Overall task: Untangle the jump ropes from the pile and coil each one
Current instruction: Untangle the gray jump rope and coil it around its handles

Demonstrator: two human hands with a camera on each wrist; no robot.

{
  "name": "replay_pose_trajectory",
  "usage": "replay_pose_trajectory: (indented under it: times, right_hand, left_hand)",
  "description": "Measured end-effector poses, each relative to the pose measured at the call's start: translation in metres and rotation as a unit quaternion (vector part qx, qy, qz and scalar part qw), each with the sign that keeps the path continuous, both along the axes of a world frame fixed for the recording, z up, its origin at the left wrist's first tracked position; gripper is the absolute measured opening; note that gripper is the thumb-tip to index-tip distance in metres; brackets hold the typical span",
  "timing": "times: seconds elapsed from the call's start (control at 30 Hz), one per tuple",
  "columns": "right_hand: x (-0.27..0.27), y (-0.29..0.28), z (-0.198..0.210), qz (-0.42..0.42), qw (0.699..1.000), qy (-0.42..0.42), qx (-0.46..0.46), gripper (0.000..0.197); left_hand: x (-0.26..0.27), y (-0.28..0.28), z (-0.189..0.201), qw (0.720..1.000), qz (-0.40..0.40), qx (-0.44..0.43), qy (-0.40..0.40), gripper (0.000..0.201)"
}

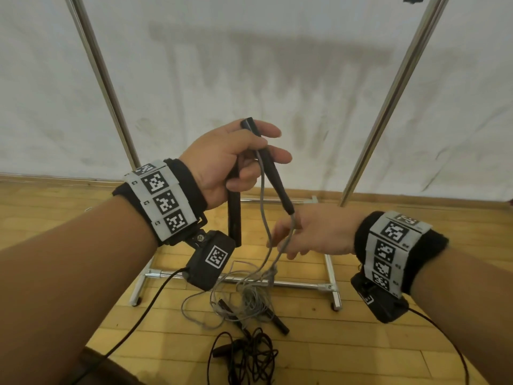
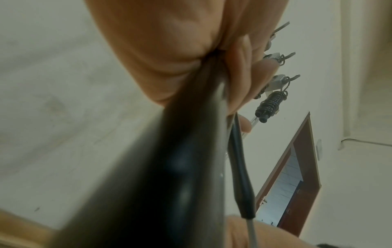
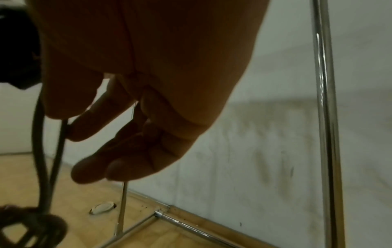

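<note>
My left hand point(image 1: 258, 151) is raised and grips both black handles of a grey jump rope. One handle point(image 1: 234, 215) hangs straight down; the other handle point(image 1: 274, 170) slants right. In the left wrist view they are a blurred handle point(image 2: 169, 167) and a thinner handle point(image 2: 239, 167). The grey rope point(image 1: 263, 215) drops from them to a tangled grey pile point(image 1: 249, 297) on the floor. My right hand point(image 1: 280, 241), lower and to the right, pinches the rope strands point(image 3: 61, 134) between thumb and fingers. A black rope pile point(image 1: 249, 354) lies nearer me.
A metal rack stands ahead, with a left pole point(image 1: 111, 93), a right pole point(image 1: 388, 107) and a base bar point(image 1: 291, 284) on the wooden floor. Loose black handles point(image 1: 279, 323) lie by the grey pile. A coiled rope point(image 2: 269, 105) hangs on a rack hook.
</note>
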State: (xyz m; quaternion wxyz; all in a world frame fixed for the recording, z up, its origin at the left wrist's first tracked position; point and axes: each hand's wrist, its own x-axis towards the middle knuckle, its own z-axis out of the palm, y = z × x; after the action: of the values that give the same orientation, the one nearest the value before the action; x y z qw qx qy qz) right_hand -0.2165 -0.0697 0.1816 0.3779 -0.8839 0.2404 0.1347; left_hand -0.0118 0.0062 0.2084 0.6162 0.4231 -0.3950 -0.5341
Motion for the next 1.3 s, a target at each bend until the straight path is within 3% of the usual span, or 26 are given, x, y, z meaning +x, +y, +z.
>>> replay_pose_trajectory:
  times: [0.1,0.2,0.27,0.33,0.4,0.43,0.5,0.53,0.7,0.83,0.93,1.07,1.3]
  right_hand:
    - [-0.004,-0.004,0.0,-0.008,0.997,-0.001,0.072,0.028]
    - [-0.006,-0.004,-0.005,-0.033,0.996,-0.041,0.068,0.018]
    - [-0.005,-0.004,-0.008,-0.068,0.993,-0.066,0.069,0.024]
    - [-0.004,-0.006,-0.009,-0.147,0.979,-0.107,0.092,0.03]
    - [-0.006,-0.009,-0.005,-0.231,0.951,-0.154,0.133,0.036]
    - [-0.008,-0.011,-0.003,-0.264,0.935,-0.178,0.157,0.039]
    - [-0.009,-0.014,0.003,-0.306,0.903,-0.226,0.2,0.043]
    - [-0.008,-0.014,0.005,-0.316,0.89,-0.245,0.218,0.044]
    - [-0.005,-0.015,0.019,-0.349,0.827,-0.335,0.286,0.035]
    - [-0.009,-0.019,0.03,-0.363,0.778,-0.401,0.318,0.034]
    - [-0.014,-0.022,0.032,-0.362,0.758,-0.431,0.331,0.026]
    - [-0.018,-0.027,0.03,-0.386,0.744,-0.451,0.306,0.022]
    - [-0.02,-0.029,0.023,-0.397,0.77,-0.421,0.27,0.022]
  left_hand:
    - [0.005,0.002,0.002,1.0,0.023,0.001,0.015,0.028]
    - [0.009,0.003,0.003,0.999,0.022,0.0,0.031,0.032]
    - [0.011,0.001,0.004,0.999,0.041,0.007,0.01,0.037]
    - [0.019,-0.003,0.002,0.993,0.095,0.043,-0.06,0.042]
    - [0.031,-0.006,-0.006,0.95,0.16,0.131,-0.232,0.043]
    - [0.036,-0.005,-0.012,0.905,0.175,0.184,-0.342,0.046]
    - [0.037,-0.003,-0.025,0.826,0.143,0.233,-0.492,0.047]
    - [0.034,-0.003,-0.033,0.819,0.106,0.225,-0.517,0.039]
    - [-0.003,0.0,-0.055,0.873,-0.085,0.179,-0.446,0.032]
    - [-0.018,0.0,-0.059,0.952,-0.16,0.147,-0.215,0.029]
    - [-0.018,-0.005,-0.057,0.972,-0.136,0.125,-0.144,0.028]
    - [-0.017,-0.011,-0.055,0.981,-0.059,0.109,-0.146,0.021]
    - [-0.023,-0.01,-0.051,0.978,0.007,0.084,-0.19,0.017]
